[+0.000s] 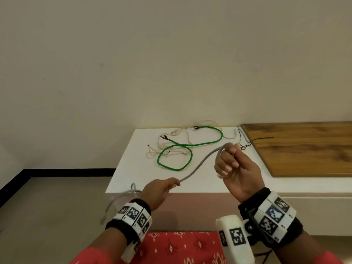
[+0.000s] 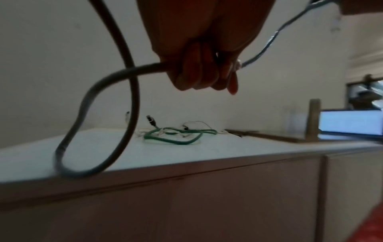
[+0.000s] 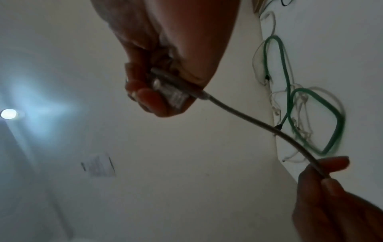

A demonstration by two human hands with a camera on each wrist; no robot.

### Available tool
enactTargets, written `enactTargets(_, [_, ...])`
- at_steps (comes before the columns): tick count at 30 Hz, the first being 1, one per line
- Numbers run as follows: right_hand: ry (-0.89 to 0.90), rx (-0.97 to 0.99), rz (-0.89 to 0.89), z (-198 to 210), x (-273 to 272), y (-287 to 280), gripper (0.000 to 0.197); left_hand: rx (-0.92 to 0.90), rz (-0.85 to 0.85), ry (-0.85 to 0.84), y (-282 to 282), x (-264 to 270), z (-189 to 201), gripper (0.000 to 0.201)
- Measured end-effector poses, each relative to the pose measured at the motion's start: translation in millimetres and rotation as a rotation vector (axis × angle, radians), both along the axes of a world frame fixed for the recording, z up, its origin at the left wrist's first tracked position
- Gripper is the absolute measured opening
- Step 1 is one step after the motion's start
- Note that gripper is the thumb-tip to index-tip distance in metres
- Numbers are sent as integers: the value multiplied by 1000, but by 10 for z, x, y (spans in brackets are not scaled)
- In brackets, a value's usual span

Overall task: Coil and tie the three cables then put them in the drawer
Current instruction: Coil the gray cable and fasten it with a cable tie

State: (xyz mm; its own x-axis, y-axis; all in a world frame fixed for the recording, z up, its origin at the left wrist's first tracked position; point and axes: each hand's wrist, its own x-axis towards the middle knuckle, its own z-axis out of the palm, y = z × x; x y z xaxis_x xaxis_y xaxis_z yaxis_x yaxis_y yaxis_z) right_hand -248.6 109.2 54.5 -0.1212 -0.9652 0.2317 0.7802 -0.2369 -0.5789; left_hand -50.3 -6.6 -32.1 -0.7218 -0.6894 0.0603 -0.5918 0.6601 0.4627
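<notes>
A grey cable (image 1: 200, 164) stretches between both hands above the white cabinet top (image 1: 133, 168). My right hand (image 1: 231, 164) is raised palm up, fingers curled round the cable's end, whose clear plug (image 3: 172, 94) lies in the palm. My left hand (image 1: 163, 185) pinches the grey cable (image 2: 116, 73) lower down; the rest loops off the cabinet's left edge (image 1: 112, 202). A green cable (image 1: 182, 149) lies loosely looped on the cabinet top, tangled with a thin cream cable (image 1: 171, 141). No drawer shows as open.
A wooden board (image 1: 304, 149) lies on the cabinet top at the right, with thin black ties (image 1: 247, 141) beside it. A plain wall stands behind. The cabinet front (image 2: 207, 204) drops below the edge. Red patterned cloth (image 1: 181, 246) covers my lap.
</notes>
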Motion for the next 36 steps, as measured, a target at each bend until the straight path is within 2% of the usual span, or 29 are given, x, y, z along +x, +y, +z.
enactTargets(3, [132, 82, -255, -31, 96, 3, 30, -195, -161, -257, 200, -117, 68, 37])
enactTargets(5, [154, 91, -321, -79, 70, -23, 30, -284, -266, -319, 327, -148, 111, 39])
enactTargets(7, [241, 116, -362, -141, 39, -36, 28, -348, -345, -310, 422, -158, 138, 40])
enactTargets(9, [431, 141, -421, -252, 33, -45, 26, -403, -457, -259, 496, -140, 178, 42])
enactTargets(11, [672, 144, -509, -403, 40, -58, 27, -538, -516, -190, 499, -111, 99, 46])
enactTargets(13, [975, 138, -578, -555, 38, -66, 27, -595, -522, -170, 509, -98, 115, 31])
enactTargets(14, [1136, 140, -577, -600, 44, -60, 23, -624, -515, -147, 519, -91, 162, 17])
enactTargets(15, [1290, 146, -545, -628, 60, -53, 20, -642, -514, -121, 537, -89, 223, 13])
enactTargets(17, [1555, 169, -411, -679, 94, -47, 22, -708, -491, -87, 520, -80, 305, 24])
enactTargets(19, [1707, 201, -275, -700, 132, -32, 28, -774, -438, -70, 463, -59, 387, 28])
enactTargets(21, [1780, 177, -210, -707, 147, -21, 35, -788, -368, -35, 369, -14, 453, 30])
enactTargets(23, [1779, 122, -164, -710, 174, -3, 49, -795, -291, 5, 289, 26, 493, 33])
enactTargets(27, [1701, 118, -24, -607, 267, 23, 43, -757, -199, 80, 181, 34, 495, 39])
enactTargets(33, [941, 336, 156, -379, 254, 56, 51, -405, -97, 214, 173, 26, 431, 74])
enactTargets(36, [638, 359, 274, -321, 228, 42, 42, -262, -94, 226, 202, -6, 401, 73])
